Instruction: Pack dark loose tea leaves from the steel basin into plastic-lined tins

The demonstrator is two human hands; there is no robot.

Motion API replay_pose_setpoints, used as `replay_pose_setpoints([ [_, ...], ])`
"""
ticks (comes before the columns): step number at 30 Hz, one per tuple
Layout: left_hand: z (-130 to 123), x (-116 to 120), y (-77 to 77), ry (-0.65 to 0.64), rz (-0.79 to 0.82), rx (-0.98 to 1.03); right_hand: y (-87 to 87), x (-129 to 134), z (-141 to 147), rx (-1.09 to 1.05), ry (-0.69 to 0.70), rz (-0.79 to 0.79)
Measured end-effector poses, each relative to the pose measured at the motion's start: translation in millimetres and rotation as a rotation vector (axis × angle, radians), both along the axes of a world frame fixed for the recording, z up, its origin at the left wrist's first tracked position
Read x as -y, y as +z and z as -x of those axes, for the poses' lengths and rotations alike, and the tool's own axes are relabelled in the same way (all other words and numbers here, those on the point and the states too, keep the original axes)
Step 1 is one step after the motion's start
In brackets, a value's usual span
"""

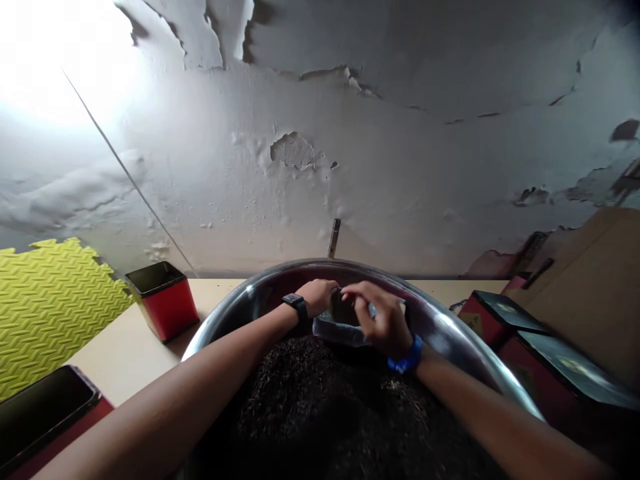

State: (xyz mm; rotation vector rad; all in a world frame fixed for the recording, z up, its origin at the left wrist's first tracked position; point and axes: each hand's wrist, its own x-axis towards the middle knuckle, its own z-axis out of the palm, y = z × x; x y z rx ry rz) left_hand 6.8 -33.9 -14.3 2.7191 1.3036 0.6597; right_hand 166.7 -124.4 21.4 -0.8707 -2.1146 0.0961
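Note:
A large shiny metal bowl [227, 317] holds dark, loose, dry shreds that look like tea leaves [295, 383]. Inside its far side is an open plastic bag [340, 333] with a pale, glossy rim; its lower part is in shadow. My left hand [318, 297], with a black watch at the wrist, is closed on the bag's far left edge. My right hand [383, 317], wearing a blue wristband, bends over the bag's right side, with curled fingers at its mouth. The fingertips of both hands are close together, and the right grip is partly hidden.
Open red tins stand on the left, one farther back [173, 307] and another nearer [50, 420]. Dark red boxes [500, 313] and a cardboard sheet [590, 287] are at right. Yellow foam mat [50, 307] lies far left. A peeling wall [400, 187] rises behind.

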Motion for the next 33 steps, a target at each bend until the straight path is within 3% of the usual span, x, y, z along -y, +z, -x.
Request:
replay_pose_setpoints([
  [3, 0, -1, -1.5, 0.072, -0.002, 0.038, -16.0, 21, 28, 0.364, 0.39, 0.141],
  [4, 0, -2, -1.9, 0.092, -0.01, 0.055, -27.1, 22, 32, 0.478, 0.452, 0.181],
  [6, 0, -1, -2.3, 0.101, -0.03, 0.078, -54.7, 15, 34, 0.607, 0.408, 0.268],
  [10, 2, 0, -0.8, 0.034, -0.052, 0.064, -105.8, -8, 24, 0.659, 0.178, 0.578],
  [14, 1, 1, 0.2, -0.004, -0.085, 0.043, -125.7, -15, 25, 0.656, 0.062, 0.62],
  [19, -1, 6, 1.1, 0.005, -0.096, 0.002, -119.3, -4, 34, 0.734, -0.035, 0.535],
  [23, -1, 11, 6.8, 0.0, -0.154, -0.084, -100.0, 7, 37, 0.855, 0.095, 0.431],
  [26, -2, 13, 10.8, -0.085, -0.275, -0.177, -77.0, 17, 41, 0.912, 0.19, 0.421],
  [33, -8, 10, 6.4, -0.204, -0.471, -0.194, -29.2, 19, 39, 0.64, 0.234, 0.465],
])
